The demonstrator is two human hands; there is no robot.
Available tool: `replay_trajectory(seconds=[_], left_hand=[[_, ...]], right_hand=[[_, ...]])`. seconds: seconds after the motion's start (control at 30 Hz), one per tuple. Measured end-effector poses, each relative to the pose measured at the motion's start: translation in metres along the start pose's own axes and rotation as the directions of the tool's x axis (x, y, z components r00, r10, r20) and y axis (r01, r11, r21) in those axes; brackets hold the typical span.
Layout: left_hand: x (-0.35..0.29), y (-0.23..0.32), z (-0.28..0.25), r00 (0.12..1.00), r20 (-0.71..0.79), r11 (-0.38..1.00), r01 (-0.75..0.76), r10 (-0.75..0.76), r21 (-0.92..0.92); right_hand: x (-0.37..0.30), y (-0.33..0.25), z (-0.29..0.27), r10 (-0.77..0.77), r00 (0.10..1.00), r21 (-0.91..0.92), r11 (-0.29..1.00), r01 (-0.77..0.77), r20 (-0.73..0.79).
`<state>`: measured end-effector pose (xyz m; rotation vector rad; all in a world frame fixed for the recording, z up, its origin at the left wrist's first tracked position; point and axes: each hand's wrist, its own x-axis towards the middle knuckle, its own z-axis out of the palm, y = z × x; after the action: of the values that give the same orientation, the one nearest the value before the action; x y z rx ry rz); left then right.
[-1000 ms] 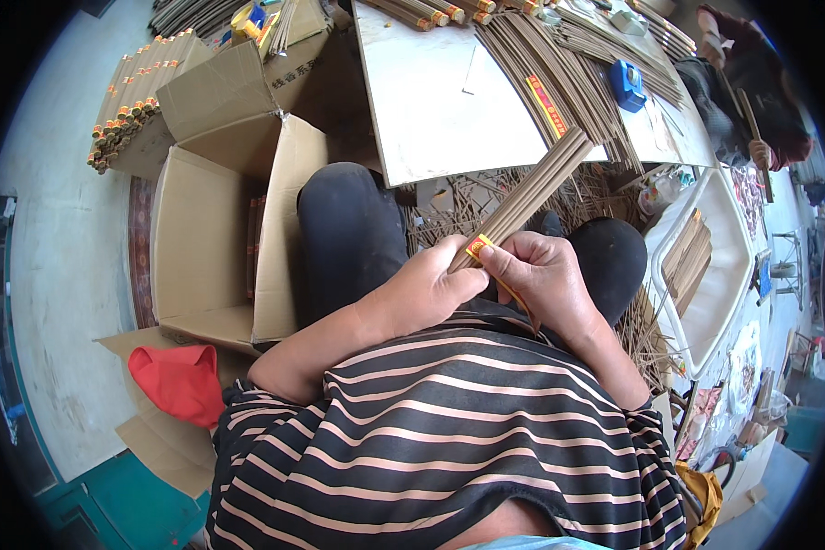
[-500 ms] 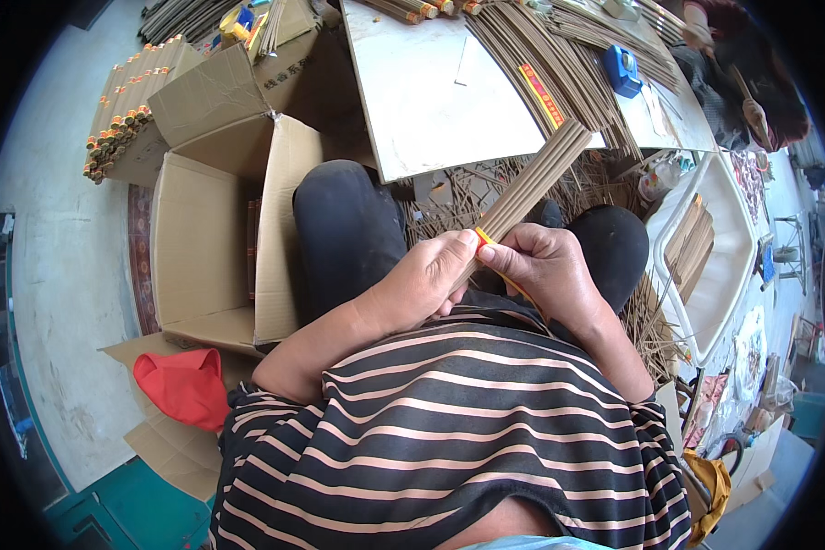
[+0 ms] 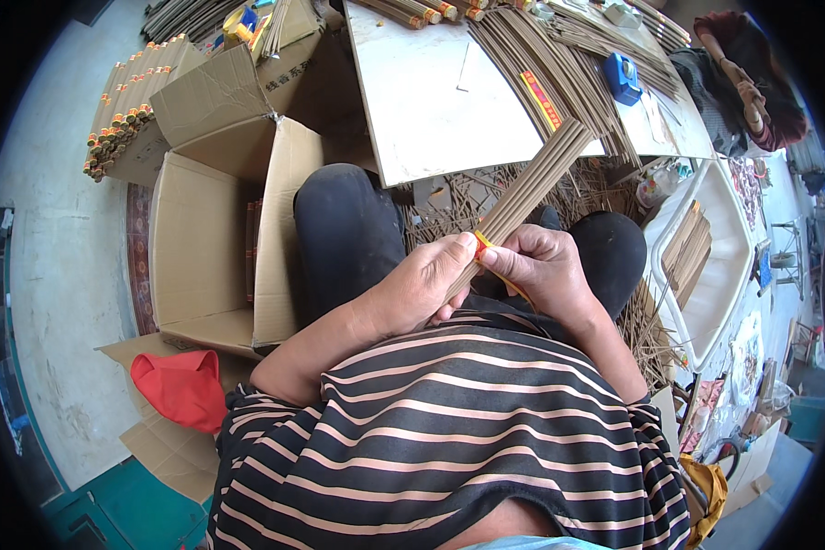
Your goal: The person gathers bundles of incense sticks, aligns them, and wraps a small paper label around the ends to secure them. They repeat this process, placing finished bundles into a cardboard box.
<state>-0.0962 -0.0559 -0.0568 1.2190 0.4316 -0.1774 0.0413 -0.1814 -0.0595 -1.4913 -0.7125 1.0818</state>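
A bundle of thin brown incense sticks (image 3: 538,176) slants up and to the right over my lap. My left hand (image 3: 423,278) is closed around its lower part, the thumb lying on top. A red and yellow paper band (image 3: 481,244) crosses the sticks between my two thumbs. My right hand (image 3: 548,266) pinches this band against the bundle with thumb and fingers, and a yellow-edged end of the strip trails below it. The fingers under the bundle are partly hidden.
Ahead is a white table (image 3: 431,110) with loose sticks and a blue tape dispenser (image 3: 623,78). An open cardboard box (image 3: 206,243) stands at left, a red cloth (image 3: 181,390) near it. A white tub (image 3: 738,247) holds sticks at right. Another person's hands (image 3: 750,96) show far right.
My hands stay nearly in place on the bundle, with the right thumb shifting slightly at the band. At far right, the other person's hands have come together.
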Motion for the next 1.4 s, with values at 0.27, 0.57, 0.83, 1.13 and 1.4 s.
replay_trajectory(seconds=[0.27, 0.57, 0.83, 1.13, 1.4], left_hand=[[0.001, 0.001, -0.001, 1.0, 0.021, 1.0, -0.012, 0.012, 0.022], [0.002, -0.002, -0.003, 1.0, 0.011, 1.0, -0.015, 0.015, 0.013], [0.002, -0.004, 0.0, 0.993, -0.105, 0.998, -0.047, 0.052, 0.05], [0.001, -0.002, 0.004, 0.984, -0.16, 0.995, -0.064, 0.076, 0.081], [0.002, -0.007, 0.006, 0.974, -0.193, 0.984, -0.093, 0.122, 0.152]], right_hand=[[-0.002, -0.012, 0.001, 0.037, 0.999, -0.03, 0.999, -0.037, -0.012], [0.008, 0.015, 0.0, -0.232, 0.971, -0.076, 0.971, 0.227, -0.053], [0.005, -0.001, 0.001, -0.317, 0.926, -0.601, 0.787, 0.137, -0.203], [0.002, -0.006, 0.011, -0.066, 0.99, -0.269, 0.963, 0.029, -0.126], [0.0, -0.003, 0.016, -0.032, 0.998, -0.097, 0.995, 0.026, -0.057]])
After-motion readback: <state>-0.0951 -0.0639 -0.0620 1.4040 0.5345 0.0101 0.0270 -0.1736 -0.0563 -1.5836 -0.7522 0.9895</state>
